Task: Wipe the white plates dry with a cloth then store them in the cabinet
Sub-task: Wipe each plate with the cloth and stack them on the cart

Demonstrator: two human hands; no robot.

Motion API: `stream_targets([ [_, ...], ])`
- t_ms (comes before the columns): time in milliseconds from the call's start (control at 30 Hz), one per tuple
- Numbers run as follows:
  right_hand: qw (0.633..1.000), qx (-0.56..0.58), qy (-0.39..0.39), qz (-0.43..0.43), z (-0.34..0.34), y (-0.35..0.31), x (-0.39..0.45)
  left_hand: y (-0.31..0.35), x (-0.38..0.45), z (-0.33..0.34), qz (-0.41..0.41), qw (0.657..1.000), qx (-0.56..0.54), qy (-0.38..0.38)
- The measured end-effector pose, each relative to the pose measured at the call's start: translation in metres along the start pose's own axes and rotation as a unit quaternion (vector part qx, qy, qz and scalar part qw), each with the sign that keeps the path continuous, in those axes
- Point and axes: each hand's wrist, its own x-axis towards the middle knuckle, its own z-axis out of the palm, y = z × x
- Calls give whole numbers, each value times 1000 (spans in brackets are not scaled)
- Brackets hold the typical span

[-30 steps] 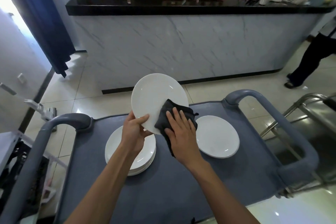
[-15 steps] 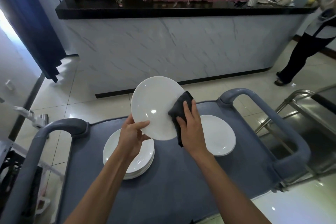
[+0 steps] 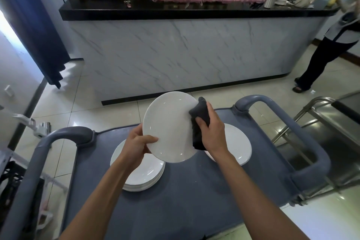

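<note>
A white plate [image 3: 169,126] is held tilted above the grey cart [image 3: 175,206]. My left hand [image 3: 136,147] grips its lower left rim, thumb on the face. My right hand [image 3: 211,132] holds a dark cloth [image 3: 199,115] wrapped over the plate's right rim. Below my left hand a stack of white plates [image 3: 144,177] sits on the cart. A single white plate [image 3: 237,146] lies on the cart to the right, partly hidden by my right hand.
The cart has thick grey handles at left [image 3: 48,142] and right [image 3: 288,122]. A marble-fronted bar counter [image 3: 185,50] stands ahead. Another person [image 3: 327,48] stands at the far right. A steel frame [image 3: 321,122] stands to the cart's right.
My right hand slid the cloth from the plate's lower middle up to its right rim. The plate stays tilted in my left hand.
</note>
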Motion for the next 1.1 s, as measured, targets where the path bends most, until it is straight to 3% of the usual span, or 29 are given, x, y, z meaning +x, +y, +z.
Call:
stream_targets([
  [467, 992, -23, -108, -60, -14, -5, 14, 24, 15, -3, 12, 974, 198, -113],
  [800, 963, -88, -164, -194, -11, -2, 23, 31, 35, 12, 36, 930, 313, -188],
  [1100, 961, -116, -126, -216, -12, 18, 27, 25, 45, 31, 51, 886, 439, -143],
])
